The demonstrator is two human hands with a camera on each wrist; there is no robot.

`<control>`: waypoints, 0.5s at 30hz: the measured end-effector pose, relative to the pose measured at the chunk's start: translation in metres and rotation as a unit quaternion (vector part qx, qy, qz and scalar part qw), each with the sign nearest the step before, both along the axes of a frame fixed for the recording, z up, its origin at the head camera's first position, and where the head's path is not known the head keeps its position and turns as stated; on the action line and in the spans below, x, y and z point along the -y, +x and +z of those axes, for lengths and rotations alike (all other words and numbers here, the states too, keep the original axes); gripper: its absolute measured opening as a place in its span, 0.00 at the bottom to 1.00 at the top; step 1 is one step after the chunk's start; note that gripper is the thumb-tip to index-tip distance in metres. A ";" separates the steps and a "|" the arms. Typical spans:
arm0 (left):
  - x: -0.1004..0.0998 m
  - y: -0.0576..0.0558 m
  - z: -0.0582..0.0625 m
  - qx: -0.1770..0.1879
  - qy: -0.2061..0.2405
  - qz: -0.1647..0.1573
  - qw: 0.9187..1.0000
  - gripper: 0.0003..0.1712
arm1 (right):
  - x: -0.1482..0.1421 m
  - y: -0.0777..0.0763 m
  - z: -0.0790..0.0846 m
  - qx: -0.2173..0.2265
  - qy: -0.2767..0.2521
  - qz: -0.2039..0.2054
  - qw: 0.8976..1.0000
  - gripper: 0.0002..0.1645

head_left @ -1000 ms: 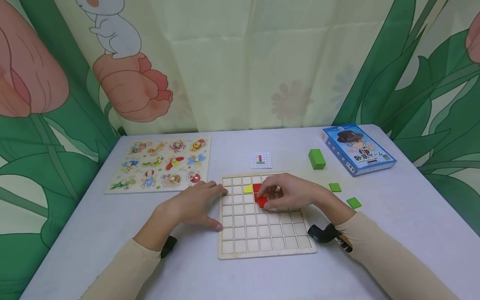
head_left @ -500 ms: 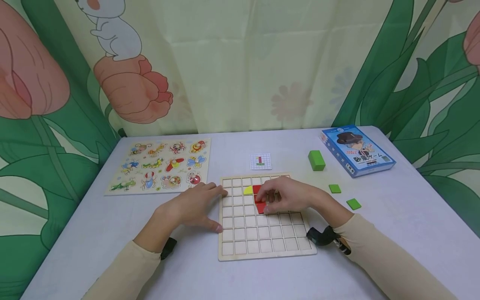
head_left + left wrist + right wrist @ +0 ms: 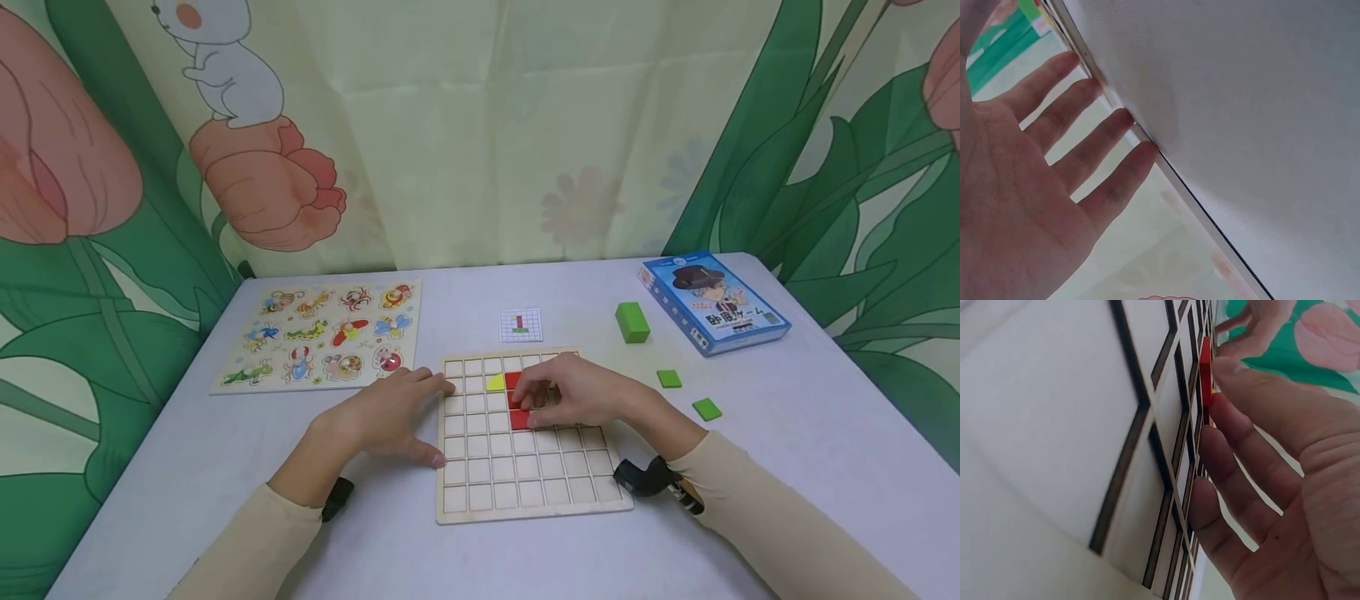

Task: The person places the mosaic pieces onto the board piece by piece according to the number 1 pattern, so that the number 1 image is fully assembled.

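A wooden grid board [image 3: 542, 503] lies flat on the white table. My left hand [image 3: 393, 414] has its thumb and fingers spread along the board's left edge; in the left wrist view its straight fingers touch a pale edge [image 3: 1200, 215]. Over the upper middle of the grid, my right hand [image 3: 576, 392] pinches a red square tile [image 3: 519, 420] with thumb and finger. This tile sits at the bottom of a red column, whose top tile [image 3: 512, 381] lies beside a yellow tile [image 3: 495, 382] with a curved side. The right fingers partly cover the column.
Behind the board is a small pattern card [image 3: 521, 325]. Two green square tiles [image 3: 669, 379] lie to the right, below a green block [image 3: 632, 322]. A blue game box [image 3: 714, 304] stands at the back right, an insect picture board [image 3: 318, 337] at the back left.
The lowest red tile was tilted at first; it now lies squared up below the other red ones, a little nearer the person. The left hand keeps its place on the board's edge.
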State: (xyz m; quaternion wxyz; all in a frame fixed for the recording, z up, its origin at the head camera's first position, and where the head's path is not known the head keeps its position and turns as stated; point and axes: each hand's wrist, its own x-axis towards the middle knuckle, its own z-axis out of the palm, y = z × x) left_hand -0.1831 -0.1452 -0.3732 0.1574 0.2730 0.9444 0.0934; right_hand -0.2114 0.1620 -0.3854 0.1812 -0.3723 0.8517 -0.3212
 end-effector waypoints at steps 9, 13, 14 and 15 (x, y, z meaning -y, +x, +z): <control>0.000 0.000 -0.002 0.000 -0.001 0.000 1.000 0.52 | -0.001 0.002 0.005 0.005 0.019 -0.008 1.000 0.13; 0.000 -0.001 -0.002 -0.001 -0.001 -0.001 1.000 0.53 | -0.006 0.002 0.007 0.019 0.015 -0.001 1.000 0.14; 0.000 0.000 -0.001 -0.002 -0.002 -0.002 1.000 0.53 | -0.007 0.002 0.007 0.022 0.011 0.002 1.000 0.14; 0.001 0.000 -0.001 -0.003 -0.002 -0.002 1.000 0.53 | -0.008 0.002 0.008 0.025 0.009 0.002 1.000 0.14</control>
